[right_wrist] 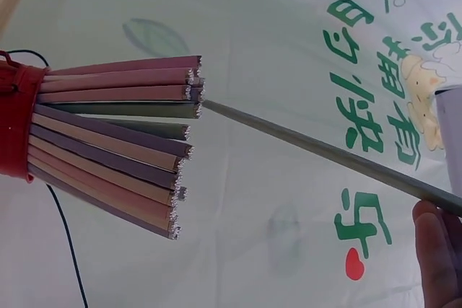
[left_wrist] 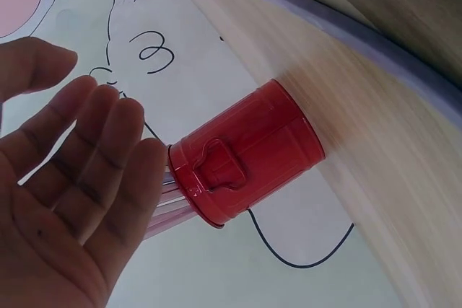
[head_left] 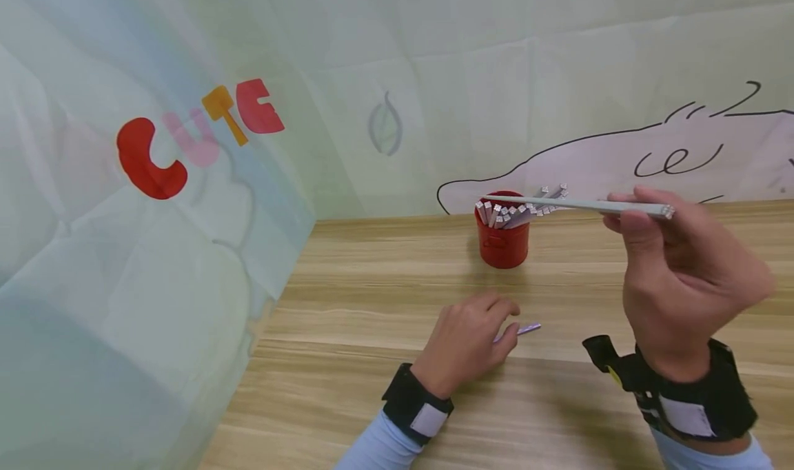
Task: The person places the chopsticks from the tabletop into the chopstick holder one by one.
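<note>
My right hand (head_left: 688,270) pinches a long, slender pale green stick (head_left: 577,203) between thumb and fingers, raised above the table. The stick points left, its far end overlapping a small red bucket (head_left: 504,247) in the head view. Many sticks (right_wrist: 115,95) in pink, green, purple and tan stand in that bucket, their ends glittery. Low over the table, my left hand (head_left: 468,339) has loosely bent fingers with nothing between them, as the left wrist view shows. Beside it lies a purple stick (left_wrist: 346,30), partly hidden by the hand in the head view.
The wood-grain table (head_left: 347,277) meets a pale printed sheet (head_left: 422,43) at the back and another at the left. Colourful letters (head_left: 151,160) are printed on the left sheet. The bucket stands close to the back sheet.
</note>
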A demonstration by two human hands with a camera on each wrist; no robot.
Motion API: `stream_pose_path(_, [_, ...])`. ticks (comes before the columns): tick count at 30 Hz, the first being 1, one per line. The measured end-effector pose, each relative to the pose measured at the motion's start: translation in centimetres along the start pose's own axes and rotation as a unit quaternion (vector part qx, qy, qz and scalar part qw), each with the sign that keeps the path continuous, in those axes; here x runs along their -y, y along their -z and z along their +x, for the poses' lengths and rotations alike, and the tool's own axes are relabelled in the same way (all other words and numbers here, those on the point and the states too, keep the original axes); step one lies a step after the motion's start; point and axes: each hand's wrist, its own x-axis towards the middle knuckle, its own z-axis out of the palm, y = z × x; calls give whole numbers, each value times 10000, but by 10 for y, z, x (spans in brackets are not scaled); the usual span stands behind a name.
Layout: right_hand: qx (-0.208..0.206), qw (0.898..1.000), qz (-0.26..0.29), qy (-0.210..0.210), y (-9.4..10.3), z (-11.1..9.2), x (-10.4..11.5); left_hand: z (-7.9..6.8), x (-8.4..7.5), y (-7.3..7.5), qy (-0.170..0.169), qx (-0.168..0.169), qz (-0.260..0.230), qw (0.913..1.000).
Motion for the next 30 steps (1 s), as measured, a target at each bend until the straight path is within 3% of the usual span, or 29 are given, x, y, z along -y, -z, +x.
stream_pose_path(7, [262, 9973, -659, 168, -7, -2, 1, 0, 0, -1, 71, 185, -10, 9998])
stream_pose_path(14, [573, 9828, -1752, 143, -8, -3, -2, -2, 3, -6, 124, 429, 89, 9990])
stream_pose_path(24, [1196, 9693, -2130, -283, -16, -13, -17, -5, 4, -9, 248, 761, 141, 9967])
stream_pose_path(30, [1585, 9560, -2439, -386, -10, -19, -27, -6, 5, -10, 353, 1242, 404, 9908])
